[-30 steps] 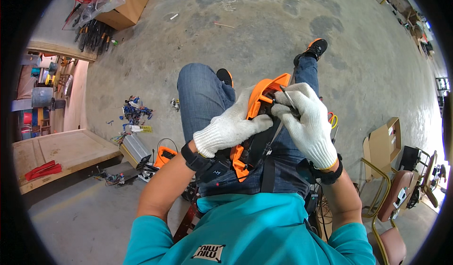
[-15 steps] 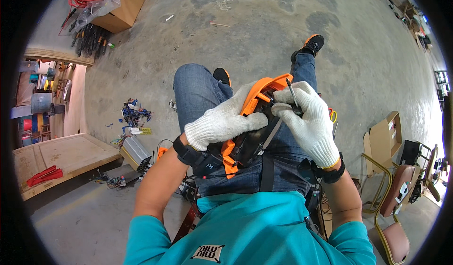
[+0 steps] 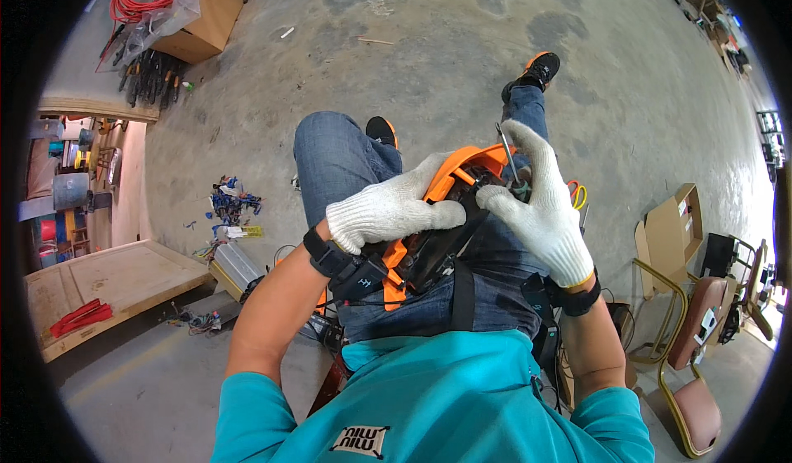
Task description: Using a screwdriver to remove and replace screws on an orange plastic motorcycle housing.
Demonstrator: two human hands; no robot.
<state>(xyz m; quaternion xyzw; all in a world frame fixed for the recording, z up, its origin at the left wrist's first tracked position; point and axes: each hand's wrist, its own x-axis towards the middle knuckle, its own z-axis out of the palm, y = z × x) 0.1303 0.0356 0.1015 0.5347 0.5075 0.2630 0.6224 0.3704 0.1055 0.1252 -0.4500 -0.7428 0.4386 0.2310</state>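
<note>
On my lap lies an orange and black power-tool housing (image 3: 455, 174), tilted, its dark inner side turned up. My left hand (image 3: 392, 211), in a white knit glove, grips its left side with the thumb over the edge. My right hand (image 3: 544, 211), gloved alike, is at its upper right. That hand keeps a screwdriver (image 3: 508, 154), its metal shaft pointing up and away and a greenish handle against the palm. The right index finger is stretched out, and the thumb tip reaches toward the housing's inside. The lower right fingers are partly hidden.
Scissors with yellow and red handles (image 3: 577, 192) lie beyond my right hand. Blue scraps (image 3: 234, 201) and a silver metal box (image 3: 235, 266) are on the floor to the left, near a wooden panel (image 3: 124, 277). An open carton (image 3: 670, 230) and a chair (image 3: 697, 323) stand right.
My right hand has loosened, its upper fingers lifting away from the housing and spreading from the thumb. The screwdriver stays in it. My left hand keeps its hold on the housing.
</note>
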